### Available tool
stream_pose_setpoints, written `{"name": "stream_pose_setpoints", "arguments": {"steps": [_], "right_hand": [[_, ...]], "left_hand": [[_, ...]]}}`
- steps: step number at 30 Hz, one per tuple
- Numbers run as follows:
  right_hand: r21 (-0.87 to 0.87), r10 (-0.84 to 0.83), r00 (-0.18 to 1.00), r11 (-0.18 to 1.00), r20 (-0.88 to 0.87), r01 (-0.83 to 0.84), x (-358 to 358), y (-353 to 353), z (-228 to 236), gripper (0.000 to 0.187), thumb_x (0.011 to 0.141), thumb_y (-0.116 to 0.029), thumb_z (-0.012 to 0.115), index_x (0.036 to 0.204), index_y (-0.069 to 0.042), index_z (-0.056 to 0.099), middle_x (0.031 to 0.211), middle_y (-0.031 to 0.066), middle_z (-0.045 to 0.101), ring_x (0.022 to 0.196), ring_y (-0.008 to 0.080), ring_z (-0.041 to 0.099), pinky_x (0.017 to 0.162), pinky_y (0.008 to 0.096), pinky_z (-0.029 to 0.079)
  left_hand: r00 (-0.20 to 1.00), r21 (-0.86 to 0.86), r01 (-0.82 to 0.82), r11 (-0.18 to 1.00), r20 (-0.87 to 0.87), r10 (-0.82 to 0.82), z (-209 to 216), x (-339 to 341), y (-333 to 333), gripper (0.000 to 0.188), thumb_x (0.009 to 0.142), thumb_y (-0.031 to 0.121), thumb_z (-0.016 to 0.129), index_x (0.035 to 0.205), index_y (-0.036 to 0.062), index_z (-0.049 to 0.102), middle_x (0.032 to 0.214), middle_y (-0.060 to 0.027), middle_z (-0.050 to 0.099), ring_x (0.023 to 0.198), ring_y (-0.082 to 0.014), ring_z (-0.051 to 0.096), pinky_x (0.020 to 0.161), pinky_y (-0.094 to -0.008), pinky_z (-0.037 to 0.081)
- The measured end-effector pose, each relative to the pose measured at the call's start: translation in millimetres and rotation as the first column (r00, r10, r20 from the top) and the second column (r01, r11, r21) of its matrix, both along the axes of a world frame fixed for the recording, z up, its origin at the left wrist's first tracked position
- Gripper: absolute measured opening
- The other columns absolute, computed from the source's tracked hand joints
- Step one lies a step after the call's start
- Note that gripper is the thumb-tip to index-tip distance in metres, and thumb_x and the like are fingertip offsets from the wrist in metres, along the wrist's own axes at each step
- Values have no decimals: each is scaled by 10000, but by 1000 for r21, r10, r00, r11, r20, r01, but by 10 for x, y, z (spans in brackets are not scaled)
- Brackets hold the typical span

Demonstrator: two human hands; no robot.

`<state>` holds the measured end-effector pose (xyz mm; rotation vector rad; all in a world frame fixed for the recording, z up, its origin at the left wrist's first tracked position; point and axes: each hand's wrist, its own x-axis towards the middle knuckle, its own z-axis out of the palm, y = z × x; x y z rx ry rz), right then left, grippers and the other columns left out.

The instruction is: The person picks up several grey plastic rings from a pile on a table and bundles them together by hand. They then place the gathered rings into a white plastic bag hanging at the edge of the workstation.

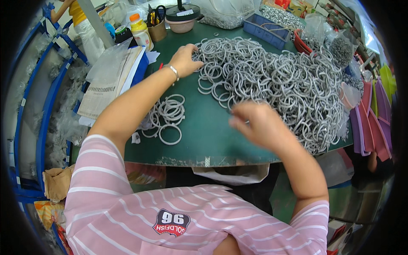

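Note:
A large heap of grey metal rings [272, 80] covers the middle and right of the green tabletop. My left hand [185, 60] reaches to the heap's far left edge, thumb and fingers apart, with the fingertips at the outermost rings. I see nothing held in it. Over the near left edge of the heap, my right hand [255, 123] is smeared by motion; its fingers look bent, and whether they hold a ring cannot be told. A smaller group of lighter rings [171, 111] lies on the left, beside my left forearm, with one ring [170, 134] at its near side.
A blue plastic bin [267, 32] and a red basket [302, 42] stand behind the heap. Along the back left are an orange-capped bottle [140, 32], a holder with scissors [157, 27] and a lidded bowl [182, 20]. Papers [106, 91] lie left; purple and pink bins [372, 114] hang right.

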<state>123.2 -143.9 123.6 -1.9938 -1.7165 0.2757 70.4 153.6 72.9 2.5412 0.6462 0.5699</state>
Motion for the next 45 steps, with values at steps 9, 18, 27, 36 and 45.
{"name": "stream_pose_setpoints", "arguments": {"steps": [9, 18, 27, 36, 45], "right_hand": [[62, -225, 937, 974, 267, 216, 1296, 2345, -446, 240, 758, -121, 587, 939, 27, 641, 1094, 206, 609, 1028, 359, 587, 872, 422, 479], [-273, 61, 965, 962, 253, 10, 1408, 2802, -243, 345, 659, -99, 599, 977, 15, 671, 988, 239, 648, 946, 341, 633, 823, 369, 510], [-132, -42, 955, 988, 293, 84, 1343, 2678, -190, 294, 663, -61, 589, 940, -8, 674, 973, 222, 652, 927, 359, 633, 816, 374, 514], [-65, -195, 888, 968, 417, 243, 1055, 2286, 57, 162, 733, -40, 587, 867, 16, 661, 938, 253, 648, 894, 374, 645, 775, 409, 528], [181, -266, 922, 958, 280, 222, 1005, 2103, 151, 86, 718, -42, 572, 796, -56, 605, 829, 191, 634, 836, 390, 607, 693, 455, 475]], "left_hand": [[963, -387, -75, 919, -268, -34, -498, 568, 700, 699, 676, 54, 648, 1333, 31, 407, 1273, -233, 511, 1179, -352, 497, 984, -346, 409], [948, -395, -262, 880, -274, 160, -452, 461, 579, 568, 658, 96, 725, 1193, 52, 541, 1171, -236, 570, 1072, -331, 569, 892, -359, 464], [910, -300, -386, 873, -279, 306, -369, 506, 326, 301, 741, 75, 568, 1024, -24, 586, 1028, -190, 631, 906, -309, 626, 788, -363, 490], [921, -679, -358, 641, -145, 361, 161, 450, 105, 80, 777, -20, 574, 824, -73, 611, 810, -173, 635, 611, -271, 628, 451, -353, 513], [936, -579, -316, 752, -58, 348, 357, 288, -141, 189, 783, 20, 597, 970, 51, 587, 791, -84, 610, 640, -179, 599, 445, -332, 513]]}}
